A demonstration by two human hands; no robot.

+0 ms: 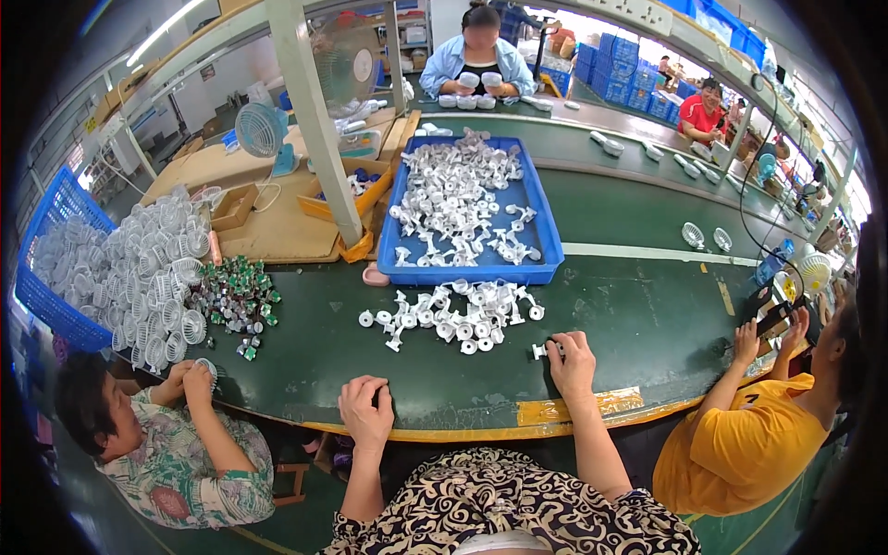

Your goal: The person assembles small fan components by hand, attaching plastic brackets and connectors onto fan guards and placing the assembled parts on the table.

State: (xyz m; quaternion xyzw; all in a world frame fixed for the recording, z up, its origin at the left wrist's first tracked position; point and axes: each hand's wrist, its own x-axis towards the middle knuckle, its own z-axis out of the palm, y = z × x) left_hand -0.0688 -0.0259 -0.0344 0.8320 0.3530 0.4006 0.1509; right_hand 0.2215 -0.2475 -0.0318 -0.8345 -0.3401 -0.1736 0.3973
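My right hand (572, 363) is closed on a small white plastic part (539, 351) with a stem and flared end, just above or on the green bench. The fingers partly hide the part. My left hand (367, 412) rests near the bench's front edge, its fingers loosely bent and thumb apart, with nothing visible in it. Ahead of both hands lies a loose pile of similar white plastic parts (462, 319). Behind the pile stands a blue tray (481, 275) heaped with more of them.
At left, clear ribbed plastic covers (157, 268) spill from a blue basket (55, 287) beside small green-and-metal components (236, 296). A person at left handles a cover; one in yellow works at right. A post (319, 120) and blue fan (262, 131) stand beyond. Yellow tape (578, 407) edges the bench.
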